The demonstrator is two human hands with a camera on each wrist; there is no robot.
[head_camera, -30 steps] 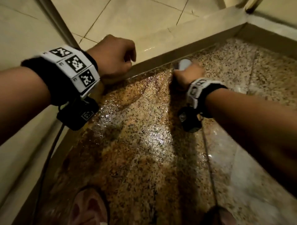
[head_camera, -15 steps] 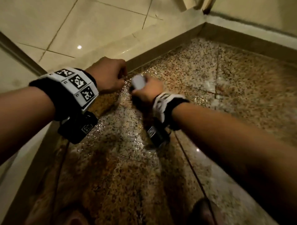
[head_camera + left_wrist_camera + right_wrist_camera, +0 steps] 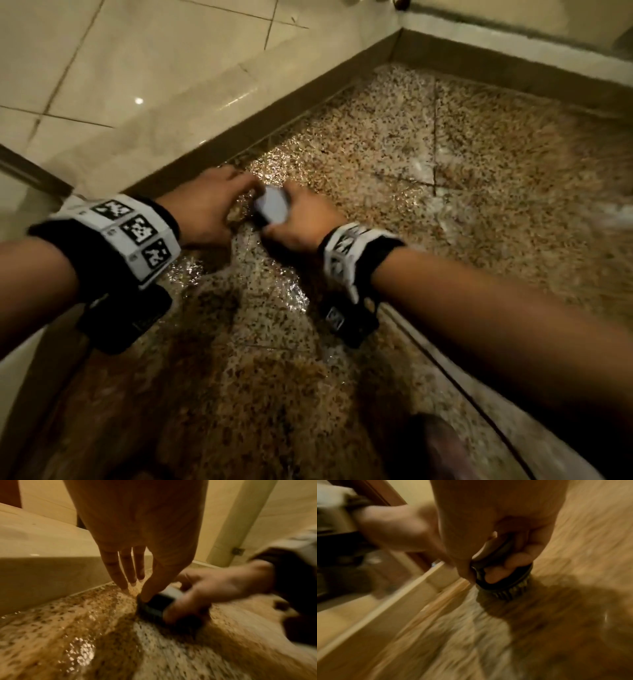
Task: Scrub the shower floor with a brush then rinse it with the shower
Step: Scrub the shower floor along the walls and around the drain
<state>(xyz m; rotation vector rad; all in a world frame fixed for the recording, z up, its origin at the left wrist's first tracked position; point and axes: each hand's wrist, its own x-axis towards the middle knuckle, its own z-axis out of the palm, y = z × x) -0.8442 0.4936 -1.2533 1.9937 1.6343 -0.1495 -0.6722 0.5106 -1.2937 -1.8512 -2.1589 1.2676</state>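
Wet shower floor, near its curb: our right hand clamps the brush, left hand fingers straight, touching it; we're mid-scrub, next stroke needs downward pressure.

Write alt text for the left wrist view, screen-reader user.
The left hand reaches down with straight fingers, its fingertips touching the front of a dark scrub brush that the right hand grips against the wet speckled shower floor. A pale raised curb runs behind them. The right side is motion-blurred.
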